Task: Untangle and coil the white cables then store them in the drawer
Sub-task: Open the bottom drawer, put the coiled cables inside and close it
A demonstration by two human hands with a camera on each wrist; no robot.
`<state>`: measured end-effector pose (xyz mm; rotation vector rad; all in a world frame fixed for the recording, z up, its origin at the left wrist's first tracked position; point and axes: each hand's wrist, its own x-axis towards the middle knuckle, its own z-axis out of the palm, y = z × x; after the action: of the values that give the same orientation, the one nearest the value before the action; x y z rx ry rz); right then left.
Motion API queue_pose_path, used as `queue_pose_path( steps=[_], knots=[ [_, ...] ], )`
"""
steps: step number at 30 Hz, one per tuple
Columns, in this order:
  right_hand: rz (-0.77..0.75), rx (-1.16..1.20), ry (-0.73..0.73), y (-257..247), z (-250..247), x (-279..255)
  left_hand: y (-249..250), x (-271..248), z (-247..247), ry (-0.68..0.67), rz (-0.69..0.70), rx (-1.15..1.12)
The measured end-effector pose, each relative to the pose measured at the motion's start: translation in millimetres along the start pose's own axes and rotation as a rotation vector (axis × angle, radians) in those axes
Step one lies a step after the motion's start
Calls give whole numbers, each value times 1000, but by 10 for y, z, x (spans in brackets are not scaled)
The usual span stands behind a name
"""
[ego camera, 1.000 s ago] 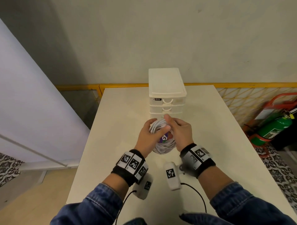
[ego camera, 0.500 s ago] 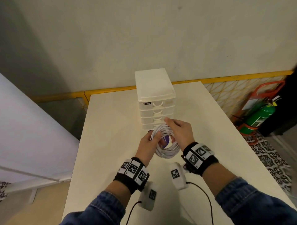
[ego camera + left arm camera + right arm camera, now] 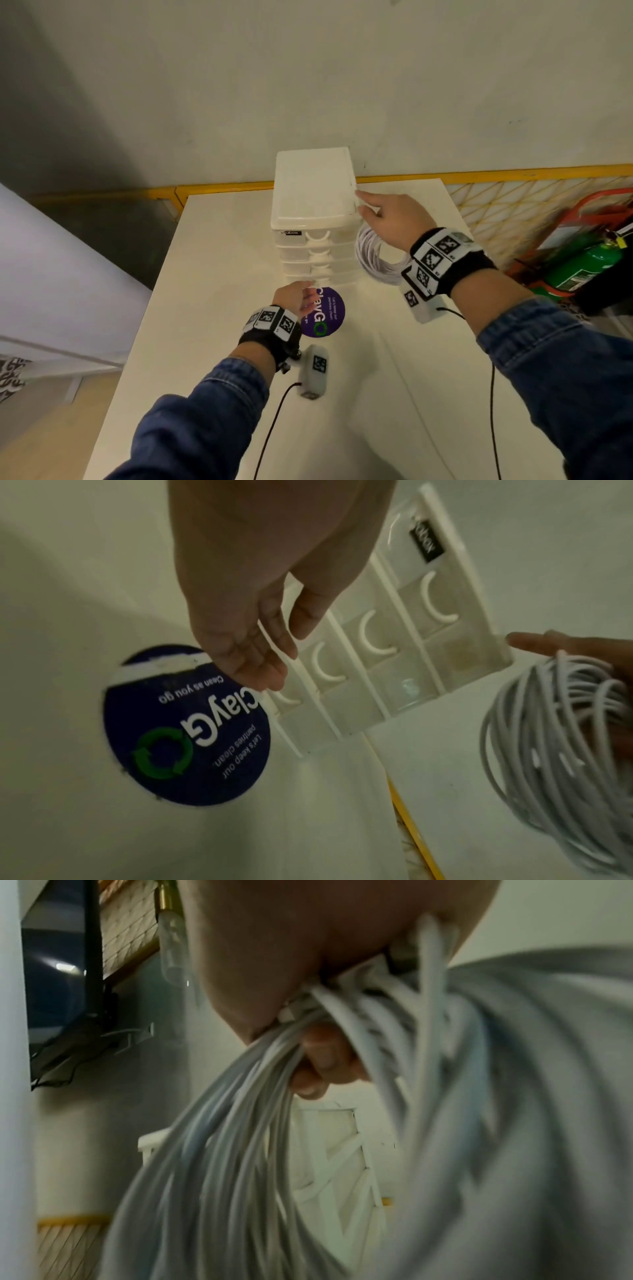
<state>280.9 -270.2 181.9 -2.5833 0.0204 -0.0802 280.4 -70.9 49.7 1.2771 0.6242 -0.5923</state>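
A coil of white cables point(image 3: 375, 257) hangs in my right hand point(image 3: 383, 216), just right of the white drawer unit point(image 3: 311, 198). The right wrist view shows fingers point(image 3: 318, 1066) curled round the cable strands point(image 3: 240, 1150). The right index finger is stretched out and touches the unit's top right corner. All the drawers look closed. My left hand point(image 3: 303, 296) is low in front of the unit, its straight fingers point(image 3: 253, 656) at the lowest drawer handle and holding nothing. The left wrist view shows the coil point(image 3: 555, 764) off to the right.
A round purple sticker point(image 3: 323, 313) lies flat on the white table point(image 3: 219, 274) in front of the drawer unit. A yellow rail point(image 3: 479, 171) runs behind the table. A green fire extinguisher point(image 3: 582, 267) stands on the floor to the right.
My left hand has let go of the coil and dropped to the lowest drawer. My right hand has carried the coil up and right, beside the drawer unit's top.
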Motion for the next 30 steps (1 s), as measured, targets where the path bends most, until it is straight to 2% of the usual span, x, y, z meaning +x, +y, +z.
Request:
queue_pose_path(
  steps=[3, 7, 14, 17, 21, 23, 30],
  knots=[
    [-9, -40, -116, 99, 87, 77, -42, 187, 184, 10, -44, -26],
    [-15, -29, -60, 178, 188, 45, -144, 395, 368, 20, -78, -77],
    [-26, -12, -40, 241, 224, 57, -270, 697, 432, 153, -64, -236],
    [-23, -20, -43, 246, 220, 60, -325, 701, 412, 151, -44, -268],
    [-17, -31, -42, 255, 220, 59, -413, 771, 336, 133, -37, -145],
    [-8, -31, -36, 251, 216, 61, -421, 758, 327, 171, -18, -170],
    [27, -38, -20, 203, 248, 64, -689, 504, 229, 167, -26, -171]
  ],
)
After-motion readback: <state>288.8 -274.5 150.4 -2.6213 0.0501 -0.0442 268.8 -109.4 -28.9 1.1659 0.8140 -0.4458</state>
